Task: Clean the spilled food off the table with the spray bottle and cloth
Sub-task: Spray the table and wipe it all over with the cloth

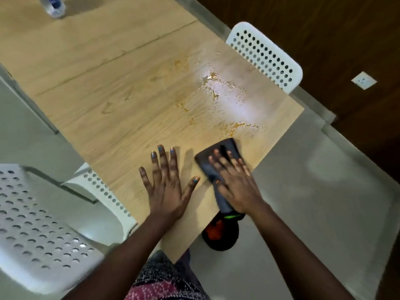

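A dark grey cloth (211, 163) lies flat near the front right edge of the light wooden table (91, 68). My right hand (236, 182) presses on the cloth with straight, spread fingers. Just left of it, my left hand (166, 182) rests flat on the bare wood, fingers spread. Beyond the cloth, orange spilled food and wet droplets (220, 92) spread over the table's right part. The clear spray bottle (54, 6) with a blue part stands at the far left corner, cut off by the frame's top.
A white perforated chair (266, 55) stands at the table's far right side. Another white chair (43, 224) is at the near left. A dark round object with orange (218, 234) lies on the grey floor under the table edge. A wooden wall holds a socket (363, 80).
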